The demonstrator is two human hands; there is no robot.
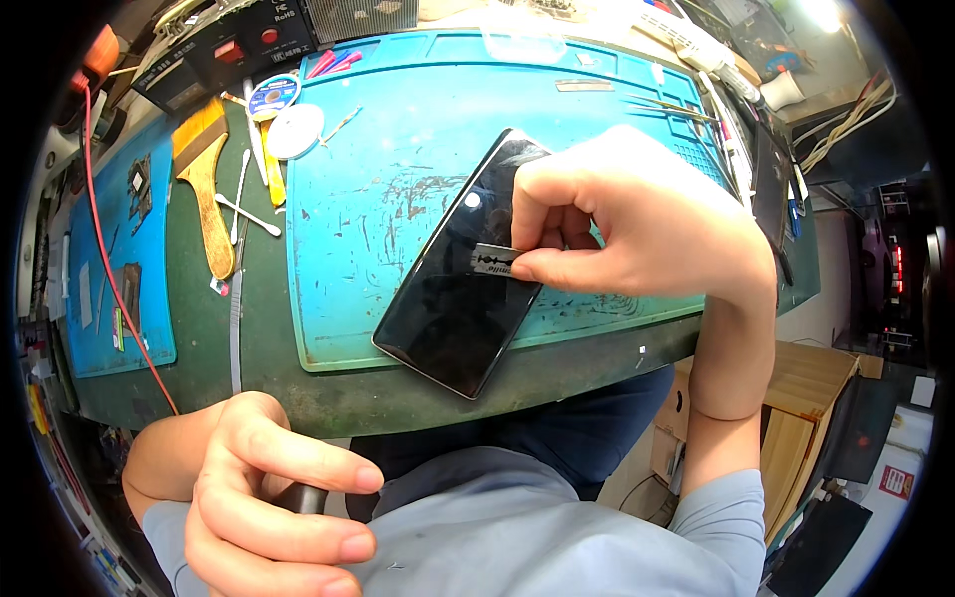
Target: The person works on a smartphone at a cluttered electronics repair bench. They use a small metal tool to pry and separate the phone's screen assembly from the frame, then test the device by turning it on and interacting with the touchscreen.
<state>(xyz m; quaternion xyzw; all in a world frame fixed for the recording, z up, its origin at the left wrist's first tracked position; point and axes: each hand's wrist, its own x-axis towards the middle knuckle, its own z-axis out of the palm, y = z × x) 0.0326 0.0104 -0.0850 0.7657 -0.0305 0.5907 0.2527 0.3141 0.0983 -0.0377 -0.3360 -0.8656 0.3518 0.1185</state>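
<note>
black phone (pixel 453 289) on blue mat (pixel 388 199), razor blade (pixel 492 261) pinched in right hand (pixel 617 224), brush (pixel 204 184) nearby

The right hand (pixel 622 224) covers the upper right edge of the black phone (pixel 458 289), and its fingers hide most of the thin razor blade (pixel 492 262), so only the blade's left end shows. The left hand (pixel 264 497) is cut off by the picture's lower edge; a dark object beneath its fingers is mostly hidden and cannot be identified. Along the workbench's far edge, the black device (pixel 234 45) runs out of frame, and the small tools by the mat's (pixel 398 99) far right corner are too small to tell.
</note>
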